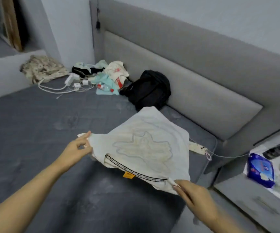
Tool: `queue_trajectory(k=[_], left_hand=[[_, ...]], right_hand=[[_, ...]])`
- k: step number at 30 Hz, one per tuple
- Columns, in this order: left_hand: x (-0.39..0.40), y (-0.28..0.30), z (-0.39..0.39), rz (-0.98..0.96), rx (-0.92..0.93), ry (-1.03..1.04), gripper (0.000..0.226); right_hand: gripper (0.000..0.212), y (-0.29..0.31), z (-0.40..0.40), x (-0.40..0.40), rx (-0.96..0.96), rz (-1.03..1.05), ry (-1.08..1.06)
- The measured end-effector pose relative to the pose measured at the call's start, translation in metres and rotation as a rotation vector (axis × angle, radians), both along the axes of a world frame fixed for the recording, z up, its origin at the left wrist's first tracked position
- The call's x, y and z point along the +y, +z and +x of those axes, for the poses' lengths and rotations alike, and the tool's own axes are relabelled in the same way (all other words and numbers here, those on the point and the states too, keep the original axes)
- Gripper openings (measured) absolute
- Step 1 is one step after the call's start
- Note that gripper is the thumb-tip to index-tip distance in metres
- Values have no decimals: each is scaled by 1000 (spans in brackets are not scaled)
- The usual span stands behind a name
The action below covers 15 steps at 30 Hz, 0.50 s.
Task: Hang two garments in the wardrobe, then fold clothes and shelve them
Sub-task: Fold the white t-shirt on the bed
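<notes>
Head view: cream cotton T-shirt with faint outline print and black logo neck tape [146,148] held spread just above the grey mattress [35,132], far end near the black backpack [148,89] at the grey padded headboard [203,81]. Left hand [76,151] pinches one shoulder edge, right hand [193,195] pinches the other. Blue tissue pack [260,170] on the bedside unit, right.

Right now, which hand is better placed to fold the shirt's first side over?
Left, probably. The left hand pinches a corner of the white T-shirt over open mattress; the right hand pinches near the bed's edge.
</notes>
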<state>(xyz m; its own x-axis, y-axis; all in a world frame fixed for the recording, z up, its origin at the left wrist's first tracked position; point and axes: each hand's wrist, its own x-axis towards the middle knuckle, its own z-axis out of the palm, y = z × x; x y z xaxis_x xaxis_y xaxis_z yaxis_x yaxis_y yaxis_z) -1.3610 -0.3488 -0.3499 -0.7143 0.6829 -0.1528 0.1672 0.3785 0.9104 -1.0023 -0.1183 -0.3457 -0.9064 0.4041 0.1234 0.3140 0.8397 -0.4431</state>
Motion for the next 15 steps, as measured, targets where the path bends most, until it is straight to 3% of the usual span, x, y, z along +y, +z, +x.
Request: queue_trajectory(k=[6,11,14,15], left_hand=[[-104,-176,11,-348,6,-27,12],[-159,-276,25,-547,70,-248,16],[-161,-311,39,-454,-2,54,3],[-158,-316,42,-389,-40,209,15]], right_hand=[[41,-170,25,-102,-299,-151,179],[52,-261,23,-154,-400,-136,251],[46,-290,26,-171,-505,-121,210],[45,-295,26,-176,-528,-97,202]])
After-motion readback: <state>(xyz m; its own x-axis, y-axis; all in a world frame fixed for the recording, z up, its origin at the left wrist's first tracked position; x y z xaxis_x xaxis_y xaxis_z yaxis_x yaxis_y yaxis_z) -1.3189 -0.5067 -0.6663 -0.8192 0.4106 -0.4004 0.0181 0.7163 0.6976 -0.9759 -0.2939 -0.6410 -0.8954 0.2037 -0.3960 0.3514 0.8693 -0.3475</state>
